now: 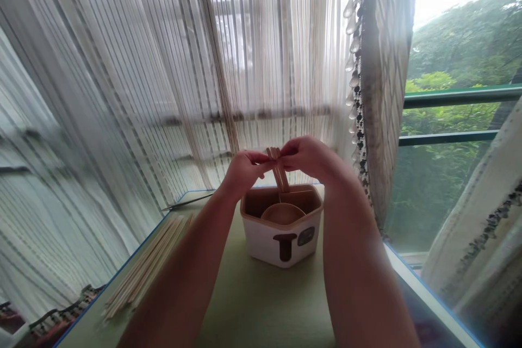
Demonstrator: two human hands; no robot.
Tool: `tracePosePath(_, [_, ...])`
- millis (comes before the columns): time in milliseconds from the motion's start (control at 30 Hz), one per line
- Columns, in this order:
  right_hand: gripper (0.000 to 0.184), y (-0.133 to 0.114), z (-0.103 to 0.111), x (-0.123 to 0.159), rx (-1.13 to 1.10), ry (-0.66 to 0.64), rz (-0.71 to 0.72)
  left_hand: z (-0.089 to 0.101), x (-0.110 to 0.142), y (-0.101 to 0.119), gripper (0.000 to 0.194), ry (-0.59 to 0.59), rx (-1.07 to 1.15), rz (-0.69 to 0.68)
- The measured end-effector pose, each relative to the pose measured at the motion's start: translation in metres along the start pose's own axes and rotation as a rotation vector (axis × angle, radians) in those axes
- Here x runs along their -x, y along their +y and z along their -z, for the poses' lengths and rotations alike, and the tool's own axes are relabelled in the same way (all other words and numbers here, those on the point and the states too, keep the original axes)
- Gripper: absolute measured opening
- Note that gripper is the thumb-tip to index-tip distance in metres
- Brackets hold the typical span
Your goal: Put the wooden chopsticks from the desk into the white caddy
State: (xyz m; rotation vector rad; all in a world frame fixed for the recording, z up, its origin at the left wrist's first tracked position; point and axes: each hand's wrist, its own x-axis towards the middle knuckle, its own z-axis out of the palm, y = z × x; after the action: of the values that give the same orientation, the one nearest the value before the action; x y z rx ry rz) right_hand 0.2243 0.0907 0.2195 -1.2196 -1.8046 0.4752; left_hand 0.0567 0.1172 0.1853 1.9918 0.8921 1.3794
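A small bundle of chopsticks [280, 178] stands nearly upright over the back of a white and brown container [265, 239], its lower ends reaching down to the inside. My left hand [247, 171] pinches the bundle from the left near the top. From the right, the fingers of my right hand [308, 156] close on the same bundle. Inside the container sits a round brown bowl-like part [283, 213] beside thin dividers. Dark shapes mark the container's front.
A pile of loose chopsticks [149, 266] lies on the pale green table [265, 304] to the left, partly behind my left forearm. A thin dark long object [190, 201] lies at the back left edge. Sheer striped curtains [261, 65] hang right behind the table.
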Motion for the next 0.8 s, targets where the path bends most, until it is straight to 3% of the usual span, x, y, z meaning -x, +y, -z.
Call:
tracePosePath(167, [0.007,-0.001,0.001,0.000,-0.045,-0.050,-0.055,0.002,0.002,0.004,0.036,-0.071,-0.043,0.024])
tracePosePath(367, [0.009,0.002,0.004,0.000,-0.233,-0.063,-0.080,-0.006,0.002,0.006,0.031,-0.003,-0.059,-0.031])
tracePosePath(600, [0.011,-0.012,0.007,0.009,-0.487,-0.026,-0.078,-0.006,0.001,0.010,0.035,0.138,-0.035,-0.074])
tracePosePath(800, [0.011,-0.012,0.007,0.010,-0.454,-0.112,-0.149,-0.001,0.003,0.009,0.035,-0.011,0.009,0.067])
